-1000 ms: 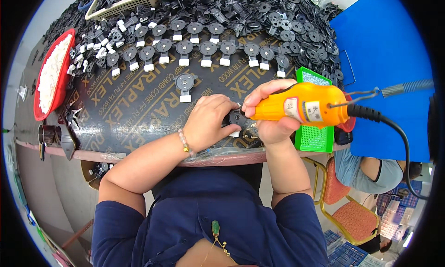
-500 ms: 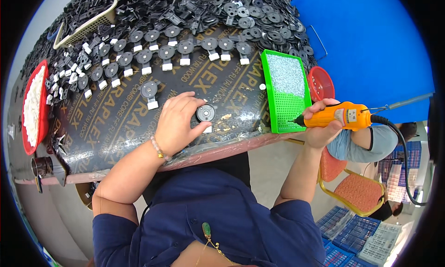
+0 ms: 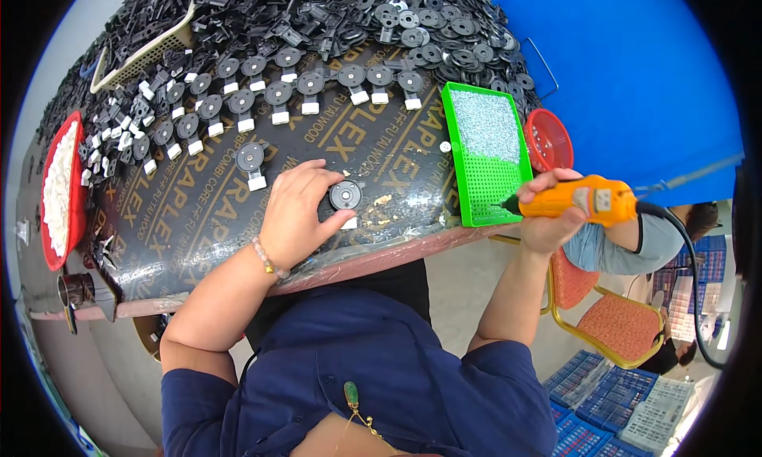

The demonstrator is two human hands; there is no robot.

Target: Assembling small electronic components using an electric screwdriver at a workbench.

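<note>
Near the table's front edge my left hand (image 3: pixel 300 209) rests with thumb and fingers around a black round plastic part (image 3: pixel 345 195), whose white tab (image 3: pixel 349 223) points toward me. Wrapped in my right hand (image 3: pixel 548 219) is an orange electric screwdriver (image 3: pixel 583 200), its dark tip over the perforated near half of a green tray (image 3: pixel 467 216). Small silvery screws (image 3: pixel 486 124) fill that tray's far half. Beyond my left hand lies a similar part with a white tab (image 3: pixel 250 159), apart from the curved rows of such parts (image 3: pixel 310 84).
Heaped black plastic pieces (image 3: pixel 317 21) cover the table's far side, with a beige basket (image 3: pixel 151 52) among them. A red tray of white pieces (image 3: pixel 78 195) stands at left, a red bowl (image 3: pixel 549 140) beside the green tray. A cable (image 3: pixel 692 266) trails from the screwdriver; another person sits at right.
The view has shifted slightly. My left hand keeps its hold on the round part, and the screwdriver tip stays over the green tray's near half.
</note>
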